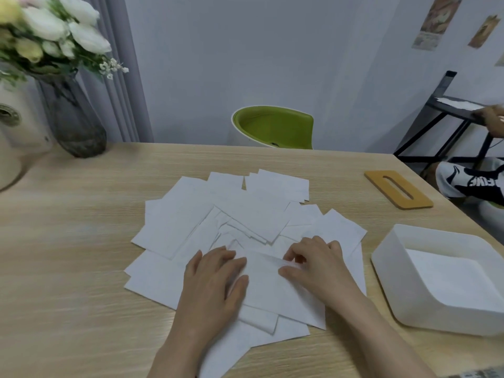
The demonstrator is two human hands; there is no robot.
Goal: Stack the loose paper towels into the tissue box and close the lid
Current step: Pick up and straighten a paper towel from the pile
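Several loose white paper towels [245, 214] lie spread and overlapping across the middle of the wooden table [68, 255]. My left hand [215, 276] rests flat on the near towels with its fingers straight. Just to its right, my right hand [313, 263] pinches the lifted edge of one towel [272, 285] between thumb and curled fingers. The white tissue box [409, 296] stands open at the right, with white towel inside. Its tan wooden lid [398, 189], with a slot in it, lies flat further back on the right.
A dark glass vase of white flowers [71, 118] and a cream-coloured object [16, 137] stand at the back left. A green chair [272, 126] sits behind the table. A person's hand and leg [474, 178] show at the right beside a black rack [447, 115].
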